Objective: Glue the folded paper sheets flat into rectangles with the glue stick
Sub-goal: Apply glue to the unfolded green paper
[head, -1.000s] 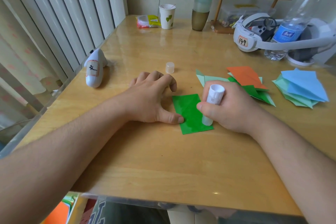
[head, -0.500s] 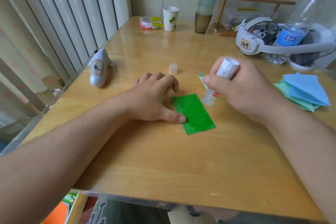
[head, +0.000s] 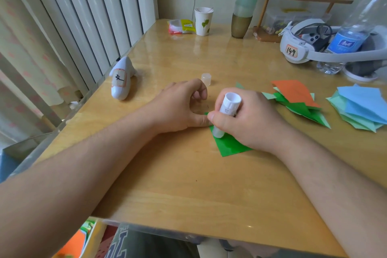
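The right hand [head: 249,119] is curled around the glue stick [head: 227,111]. The thumb sits on the side of the tube and the other fingers wrap round the back. The tube leans a little, with its white bottom end up and its sticky end down on the green paper [head: 229,144]. The right arm comes in from the low right corner and the wrist lies low over the table [head: 188,184].

The left hand [head: 178,109] rests just left of the right hand. Its thumb lies flat and points at the right thumb, and the two thumbs touch or nearly touch. The thumb tip is at the top edge of the green paper, but the right hand hides if it is pressing it. The other left fingers are bent loosely and hold nothing. The left arm comes in long from the low left corner.

The green paper lies flat under both hands, and most of it peeks out below the right hand.

The small clear cap [head: 206,78] stands just past the left fingers. To the right of the right hand is a pile of orange and green folded sheets [head: 297,98]. Further right is a blue and pale green pile [head: 360,109]
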A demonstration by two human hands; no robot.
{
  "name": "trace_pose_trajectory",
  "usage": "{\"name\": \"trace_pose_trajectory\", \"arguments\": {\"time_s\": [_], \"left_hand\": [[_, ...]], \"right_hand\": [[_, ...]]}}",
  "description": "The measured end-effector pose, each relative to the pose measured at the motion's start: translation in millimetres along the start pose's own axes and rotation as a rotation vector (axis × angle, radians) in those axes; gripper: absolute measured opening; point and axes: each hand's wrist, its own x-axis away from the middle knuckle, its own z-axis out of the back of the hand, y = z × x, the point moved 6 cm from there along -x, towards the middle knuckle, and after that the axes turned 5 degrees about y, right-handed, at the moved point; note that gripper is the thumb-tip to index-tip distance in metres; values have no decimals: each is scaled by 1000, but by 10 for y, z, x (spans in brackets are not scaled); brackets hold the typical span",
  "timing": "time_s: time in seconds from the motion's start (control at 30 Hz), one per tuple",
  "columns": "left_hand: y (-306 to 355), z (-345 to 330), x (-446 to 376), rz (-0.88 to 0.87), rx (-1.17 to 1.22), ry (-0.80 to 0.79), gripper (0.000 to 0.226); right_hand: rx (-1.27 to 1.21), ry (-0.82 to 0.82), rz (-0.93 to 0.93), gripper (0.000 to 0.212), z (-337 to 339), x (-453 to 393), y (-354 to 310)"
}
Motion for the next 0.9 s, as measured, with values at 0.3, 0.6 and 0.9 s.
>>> {"name": "trace_pose_trajectory", "arguments": {"time_s": [0.3,0.6,0.9], "left_hand": [[7,12,15,3,-8,-12,50],[13,22,21,16,-40,-25,49],[43,0,42,12,-34,-65,56]], "right_hand": [[-36,-120,18,26,-61,109,-19],[-184,109,-24,33,164,69,76],[-41,-13,29,30,-9,85,24]]}}
